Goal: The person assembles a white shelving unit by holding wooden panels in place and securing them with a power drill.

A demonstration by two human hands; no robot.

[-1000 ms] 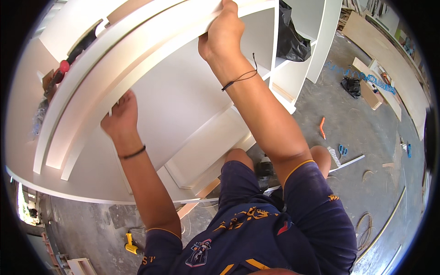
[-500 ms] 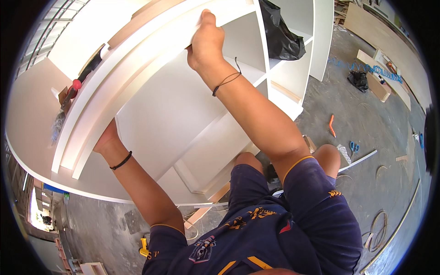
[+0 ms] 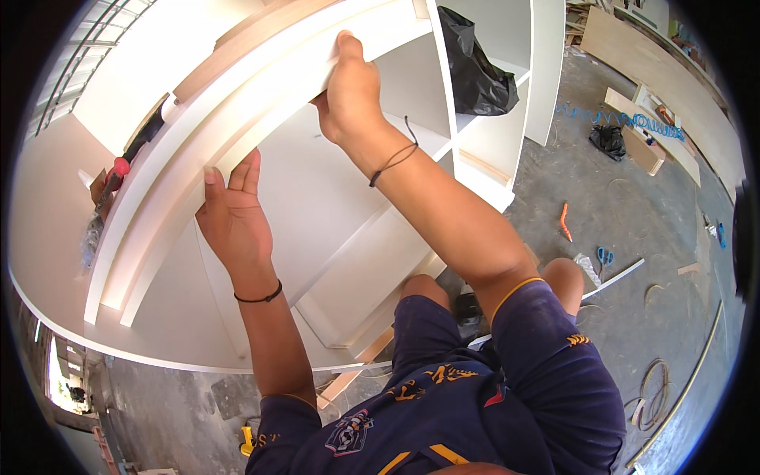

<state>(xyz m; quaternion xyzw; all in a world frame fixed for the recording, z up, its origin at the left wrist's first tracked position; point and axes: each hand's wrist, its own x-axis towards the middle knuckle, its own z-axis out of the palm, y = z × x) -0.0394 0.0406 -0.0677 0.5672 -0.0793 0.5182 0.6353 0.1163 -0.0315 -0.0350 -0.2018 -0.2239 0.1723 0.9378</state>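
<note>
A red-and-black tool (image 3: pixel 120 168) lay between nine and ten o'clock, beyond the white rail (image 3: pixel 269 119) that ran across ten o'clock along the white cabinet (image 3: pixel 332 186). My left hand (image 3: pixel 237 226), at nine, had its thumb before the rail's lower edge and its fingers loosely extended; whether they bore on it, I cannot tell. My right hand (image 3: pixel 352 95), near twelve, clasped the rail, thumb on its face, the other fingertips hidden. A black bag (image 3: pixel 479 75) hung at one o'clock. I judged this a holding-and-steadying step; shifting the rail called for a firmer left grip and even pressure.
</note>
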